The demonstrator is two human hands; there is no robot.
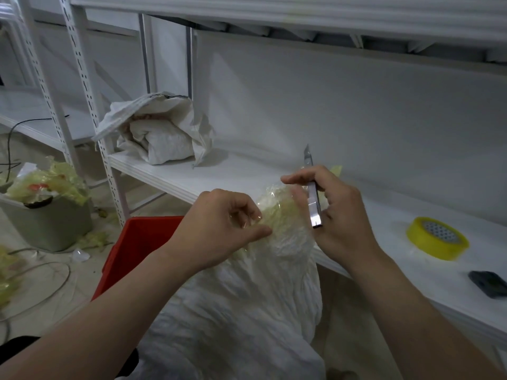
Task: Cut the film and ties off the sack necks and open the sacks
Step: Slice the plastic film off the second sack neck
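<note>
A green bin (46,215) at nine o'clock overflows with yellowish film scraps, and a red crate (137,242) stands on the floor beside it. An opened sack (159,130) slumps on the white shelf (247,174) at eleven o'clock.

At centre, the person's left hand (219,226) pinches a fold of clear film (282,215) between thumb and curled fingers. The film is wrapped round the gathered neck of a white sack (241,311), which stands at six o'clock against the shelf edge, its neck between the two hands. The right hand (334,215) curls its fingers round the handle of a utility knife (312,198), the forefinger reaching over the top of the neck. The blade points to twelve o'clock, clear of the film.

The step in hand appears to be stripping the film. The neck is wrapped and closed, and any tie beneath it is hidden. The next move likely calls for turning the blade down into the taut film and cutting away from the left fingers.

A roll of yellow tape (436,237) lies on the shelf at three o'clock.
</note>
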